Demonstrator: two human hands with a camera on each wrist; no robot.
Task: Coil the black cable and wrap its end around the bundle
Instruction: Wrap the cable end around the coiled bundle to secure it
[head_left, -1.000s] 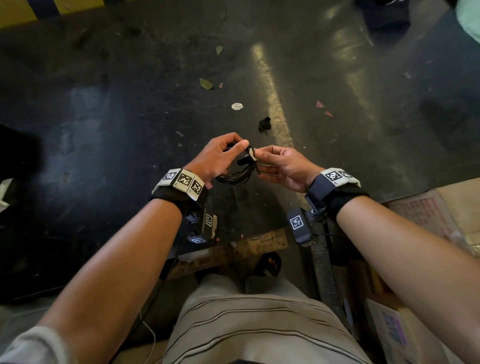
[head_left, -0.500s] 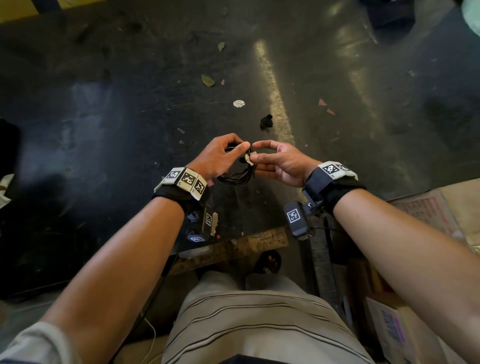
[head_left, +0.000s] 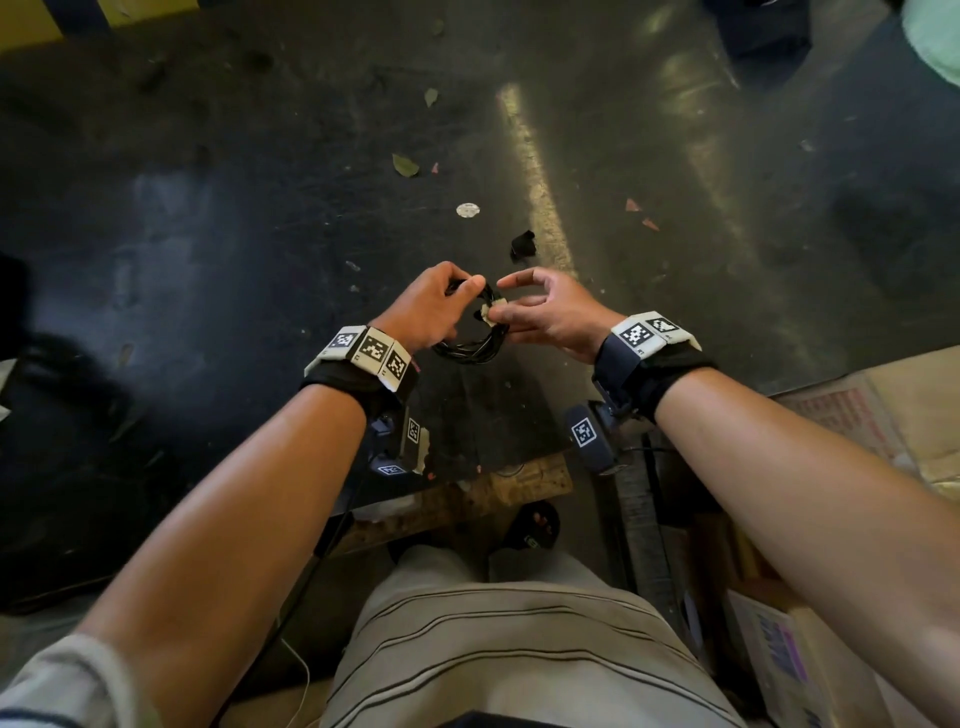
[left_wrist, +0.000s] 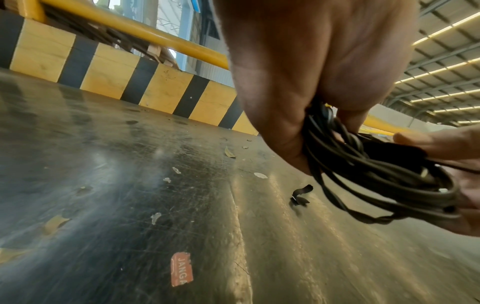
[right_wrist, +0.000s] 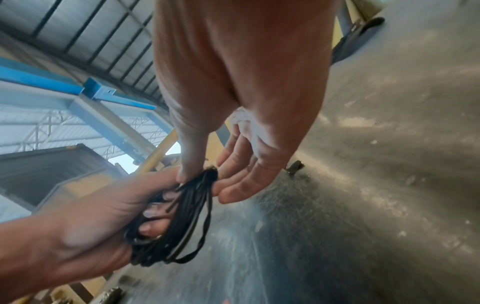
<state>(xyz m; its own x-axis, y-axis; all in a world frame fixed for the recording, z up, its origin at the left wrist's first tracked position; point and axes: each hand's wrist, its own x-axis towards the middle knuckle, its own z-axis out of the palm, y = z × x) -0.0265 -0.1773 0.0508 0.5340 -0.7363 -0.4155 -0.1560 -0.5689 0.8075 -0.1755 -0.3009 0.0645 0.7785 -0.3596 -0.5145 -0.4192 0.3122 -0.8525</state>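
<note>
A: Why is the left hand (head_left: 434, 306) held that way?

B: Its fingers (right_wrist: 153, 226) are hooked through the coil (head_left: 470, 345) with the thumb closed over the top, so the loops stay gathered. The coil hangs in the air between the two hands, above the dark floor (head_left: 208, 234). I'd judge the coiling done and only the end wrap left.

A: And right of the coil?

B: The right hand (head_left: 545, 319) pinches the top of the coil between thumb and first finger. The other fingers (right_wrist: 239, 185) are spread loose, probably to keep clear of the wrap. A small pale piece (head_left: 491, 310) sits at that pinch, perhaps a plug or tag.

A: What can't you make out?

B: Which strand is the free end: it is lost among the loops, and the palms cover the top of the coil in both wrist views. Whether any turn goes round the coil already, I cannot tell. A black scrap (head_left: 522, 243) lies on the floor beyond the coil; what it is stays unclear.
</note>
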